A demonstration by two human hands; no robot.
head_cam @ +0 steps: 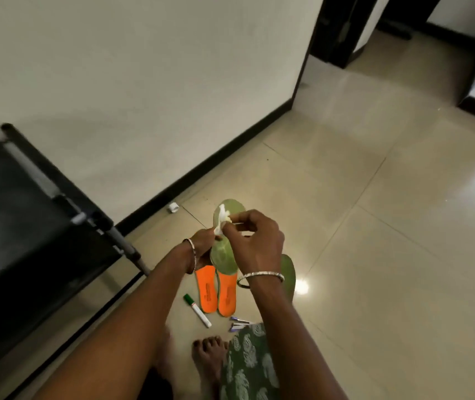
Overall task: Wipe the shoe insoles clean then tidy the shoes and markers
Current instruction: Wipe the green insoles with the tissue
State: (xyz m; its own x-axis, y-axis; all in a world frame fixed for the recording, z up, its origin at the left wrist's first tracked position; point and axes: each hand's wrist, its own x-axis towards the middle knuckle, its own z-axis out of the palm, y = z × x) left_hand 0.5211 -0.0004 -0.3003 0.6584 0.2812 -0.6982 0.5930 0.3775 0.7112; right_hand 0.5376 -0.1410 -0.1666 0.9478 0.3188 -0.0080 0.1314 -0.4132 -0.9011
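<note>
L to R: bench (pixel 28 212) by wall (pixel 144 82), then the held insole (pixel 224 252) up over the floor (pixel 374 226), left hand (pixel 201 241) at its left edge, right hand (pixel 256 243) pinching wipe (pixel 221 219) on its far end. Under it, paired insoles (pixel 206 290) side by side on floor; another insole (pixel 288 272) to their right, partly behind right wrist. Marker (pixel 197 310) just left of pair, nearer the foot (pixel 207 350). Small cap (pixel 173 208) behind all, by skirting.

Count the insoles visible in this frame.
4. One green insole, gripped by the left hand, right hand pinching a wipe on it. Two orange insoles side by side on the floor below it. Another green insole on the floor, partly hidden behind the right wrist.
</note>
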